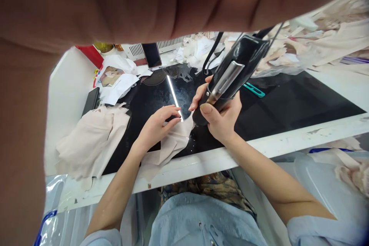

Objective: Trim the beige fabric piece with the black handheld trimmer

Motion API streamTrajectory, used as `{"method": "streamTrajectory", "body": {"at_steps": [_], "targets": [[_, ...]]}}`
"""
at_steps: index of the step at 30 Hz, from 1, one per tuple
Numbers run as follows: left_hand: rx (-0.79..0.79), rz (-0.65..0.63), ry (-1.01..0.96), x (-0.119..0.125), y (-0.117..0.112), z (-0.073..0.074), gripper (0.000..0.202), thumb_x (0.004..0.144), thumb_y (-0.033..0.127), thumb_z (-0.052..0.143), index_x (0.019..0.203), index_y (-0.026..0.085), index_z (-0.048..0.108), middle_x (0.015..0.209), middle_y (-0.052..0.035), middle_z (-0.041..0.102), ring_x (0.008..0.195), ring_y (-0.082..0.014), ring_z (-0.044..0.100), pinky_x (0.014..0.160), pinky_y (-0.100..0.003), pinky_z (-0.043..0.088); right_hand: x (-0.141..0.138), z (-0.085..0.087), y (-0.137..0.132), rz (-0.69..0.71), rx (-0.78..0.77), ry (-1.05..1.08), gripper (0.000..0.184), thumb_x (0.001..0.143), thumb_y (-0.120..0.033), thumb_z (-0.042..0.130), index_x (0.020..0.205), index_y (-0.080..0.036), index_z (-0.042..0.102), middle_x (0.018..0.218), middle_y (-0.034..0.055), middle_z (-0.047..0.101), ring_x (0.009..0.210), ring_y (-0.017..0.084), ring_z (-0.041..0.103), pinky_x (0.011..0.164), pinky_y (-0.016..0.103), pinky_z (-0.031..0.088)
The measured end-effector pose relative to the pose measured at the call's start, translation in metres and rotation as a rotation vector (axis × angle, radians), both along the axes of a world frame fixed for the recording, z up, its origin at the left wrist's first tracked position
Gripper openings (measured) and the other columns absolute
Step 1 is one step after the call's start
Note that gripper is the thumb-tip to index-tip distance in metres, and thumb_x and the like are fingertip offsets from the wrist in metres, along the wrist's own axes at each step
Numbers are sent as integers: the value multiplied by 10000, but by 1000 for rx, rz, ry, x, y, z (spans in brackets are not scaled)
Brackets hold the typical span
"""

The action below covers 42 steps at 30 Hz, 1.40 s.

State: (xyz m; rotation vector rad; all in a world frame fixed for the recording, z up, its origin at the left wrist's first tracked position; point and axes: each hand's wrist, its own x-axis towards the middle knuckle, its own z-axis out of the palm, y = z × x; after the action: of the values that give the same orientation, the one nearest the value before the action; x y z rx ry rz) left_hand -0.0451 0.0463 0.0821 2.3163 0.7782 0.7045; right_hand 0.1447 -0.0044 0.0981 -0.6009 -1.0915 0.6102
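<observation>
My right hand [225, 119] is closed around a black corded hand tool [239, 65] with a silver metal lever along its side. Its thumb lies across the front, and the tool tilts with its rounded lower end just above the black work surface. Left of it, my left hand [158, 125] hovers low with its fingers stretched and its thumb apart. Under and beside those fingers lies a small beige fabric piece [175, 140], which reaches toward the tool's lower end. Whether the left fingertips touch the cloth is hard to see.
A stack of beige fabric [95, 138] lies at the left, near white printed papers [118, 84]. A phone [152, 54] leans at the back. Behind the tool lies a teal cutter [254, 90]. Fabric scraps [325, 42] pile up at the back right. Brown blurred material [115, 4] blocks the upper view.
</observation>
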Motion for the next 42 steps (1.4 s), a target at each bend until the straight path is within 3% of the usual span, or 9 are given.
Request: {"method": "streamTrajectory", "body": {"at_steps": [5,11,21,32,42], "targets": [[68,89,8,0,-1,1,92,1018,241,623,1045,218,708,1120,-14,751,1065,-177,690,970,-305,525,2,2,2,-70,-40,-16,497,838,-542,868,1099,-285,532,882,-11,647,656,170,636,601,341,577],[93,192,59,1,-7,7,106,1025,234,607,982,213,702,951,4,717,884,-153,667,824,-279,497,4,6,0,-65,-25,12,450,853,-517,858,1103,-285,563,878,-3,654,632,168,622,583,336,555],[61,179,134,9,-11,-2,150,1044,240,565,968,207,691,944,-11,700,914,-172,655,816,-293,495,8,-1,-1,-13,-32,62,483,841,-431,886,1179,-253,590,860,-9,664,637,168,640,594,316,540],[152,187,171,20,-12,-17,162,1043,244,579,964,208,716,928,-7,722,887,-171,681,820,-276,517,18,-10,-1,-3,-69,63,427,845,-361,851,1172,-247,602,837,-3,645,650,179,637,617,339,563],[117,134,183,16,-11,-8,194,1063,258,537,997,198,708,953,-18,719,902,-174,675,811,-279,500,12,3,-5,1,-57,80,445,834,-398,875,1161,-256,608,849,-16,658,628,164,631,606,323,549]]}}
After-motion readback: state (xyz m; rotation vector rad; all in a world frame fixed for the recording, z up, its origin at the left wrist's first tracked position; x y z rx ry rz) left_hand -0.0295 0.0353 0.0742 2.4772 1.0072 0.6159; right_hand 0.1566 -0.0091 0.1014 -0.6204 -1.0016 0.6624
